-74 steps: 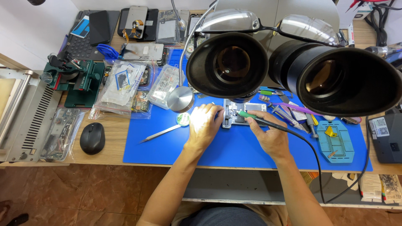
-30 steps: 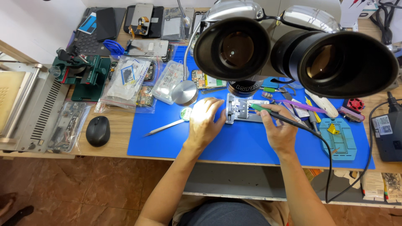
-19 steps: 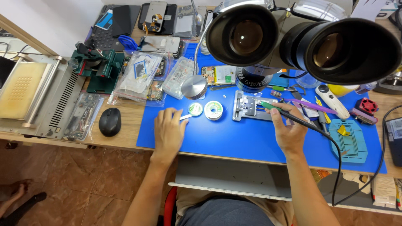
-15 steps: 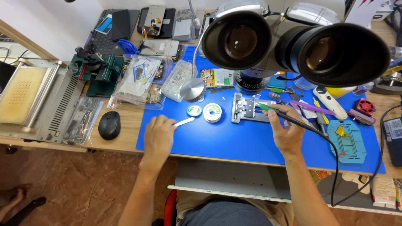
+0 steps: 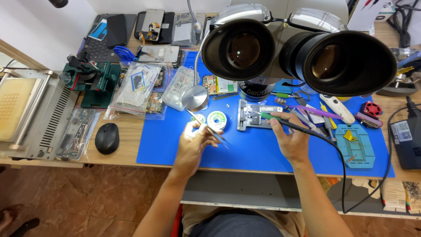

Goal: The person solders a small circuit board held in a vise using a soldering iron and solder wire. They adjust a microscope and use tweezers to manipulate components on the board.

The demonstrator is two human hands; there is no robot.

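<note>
Clear bags point(image 5: 136, 90) of small parts lie up-left of the left hand point(image 5: 193, 145), which pinches tweezers point(image 5: 209, 129) (solder spool point(image 5: 216, 120) just beyond), while the right hand point(image 5: 291, 140) grips a soldering iron point(image 5: 280, 122) by the metal holder point(image 5: 252, 115).

Wooden workbench point(image 5: 131, 131), white wall point(image 5: 39, 30) behind, reddish-brown tiled floor point(image 5: 87, 197) below.

Head view, single camera: worn on the person's head, facing steeply down and forward over a workbench. Microscope eyepieces point(image 5: 302, 52) sit very close, filling the upper centre and right of the frame. Blue work mat point(image 5: 245, 149) lies mid-frame at arm's length; floor tiles point(image 5: 87, 202) show lower left. No second view shares the scene.
</note>
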